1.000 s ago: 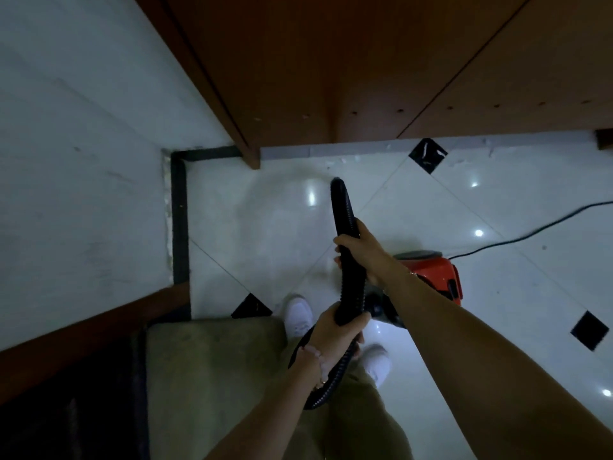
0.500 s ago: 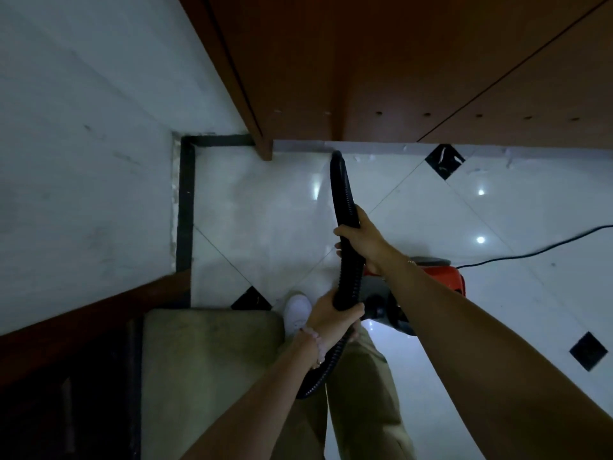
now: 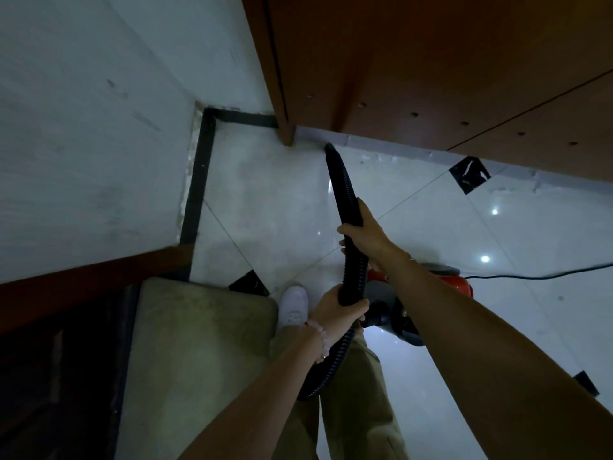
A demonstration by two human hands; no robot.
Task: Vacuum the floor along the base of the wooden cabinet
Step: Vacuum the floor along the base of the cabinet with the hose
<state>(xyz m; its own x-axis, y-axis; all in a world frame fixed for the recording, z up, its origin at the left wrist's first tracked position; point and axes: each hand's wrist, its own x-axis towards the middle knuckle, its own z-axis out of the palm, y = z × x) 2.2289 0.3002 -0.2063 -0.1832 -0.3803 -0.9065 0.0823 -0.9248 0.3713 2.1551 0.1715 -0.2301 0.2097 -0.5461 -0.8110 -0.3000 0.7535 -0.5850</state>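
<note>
1. Black ribbed hose [image 3: 345,200] runs from the lower middle up to the cabinet [image 3: 431,68] base, with both hands on it.
2. Right hand [image 3: 368,237] grips the hose at mid-length, fingers curled together around it, thumb across the near side.
3. Left hand [image 3: 338,310] grips lower down, just below the right; its fingers [image 3: 356,305] are wrapped tight around the hose, with a bead bracelet [image 3: 323,340] at the wrist.
4. Beyond the right fingers the hose narrows to its tip [image 3: 330,148], which sits at the pale strip under the cabinet, just right of the cabinet's corner post; I cannot tell if it touches the floor [image 3: 265,200].
5. Below the left fingers the hose loops down past the trousers [image 3: 351,393].
6. Red vacuum body [image 3: 461,287] stands on the floor just right of both hands, partly hidden by the right forearm, its cord [image 3: 547,276] trailing off right.
7. White shoe [image 3: 293,307] is just left of the left hand, beside a mat [image 3: 199,343].
</note>
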